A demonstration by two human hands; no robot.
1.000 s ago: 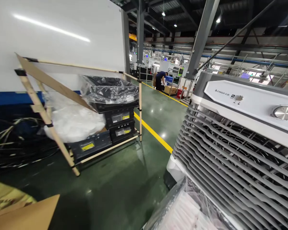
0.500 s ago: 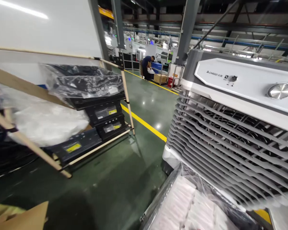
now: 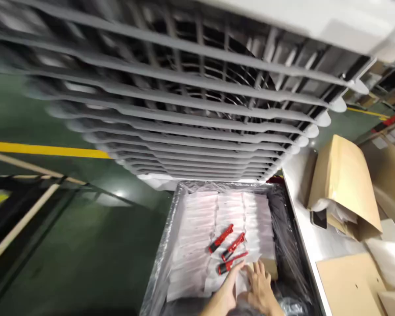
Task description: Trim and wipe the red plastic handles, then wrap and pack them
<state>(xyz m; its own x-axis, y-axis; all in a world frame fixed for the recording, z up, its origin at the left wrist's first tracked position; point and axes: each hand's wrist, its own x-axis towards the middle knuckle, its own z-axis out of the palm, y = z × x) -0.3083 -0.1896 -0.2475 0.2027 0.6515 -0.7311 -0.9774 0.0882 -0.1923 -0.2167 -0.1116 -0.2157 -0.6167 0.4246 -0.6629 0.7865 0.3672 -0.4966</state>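
Note:
In the head view, both hands are inside a plastic-lined box (image 3: 164,245) holding rows of white packets (image 3: 197,245). My left hand (image 3: 228,290) is closed at the edge of a white packet (image 3: 241,283) low in the box; its fingertips are partly hidden. My right hand (image 3: 260,283) lies on the other side of that packet, fingers stretched out, beside a small tan cardboard piece (image 3: 270,267). Just beyond my left fingertips are three slim red-and-black pieces: a nearest one (image 3: 232,262), a middle one (image 3: 233,246) and a far one (image 3: 221,238), all on the packets.
A large grey louvred air cooler (image 3: 197,114) stands directly beyond the box. At right, a metal table (image 3: 303,210) bears an open cardboard carton (image 3: 349,184), a phone (image 3: 318,218) and a flat cardboard sheet (image 3: 349,285). A pipe-frame rack (image 3: 23,224) is at left.
The view has swung right and down from the aisle and rack to the box. Both hands and the red-and-black pieces have come into view.

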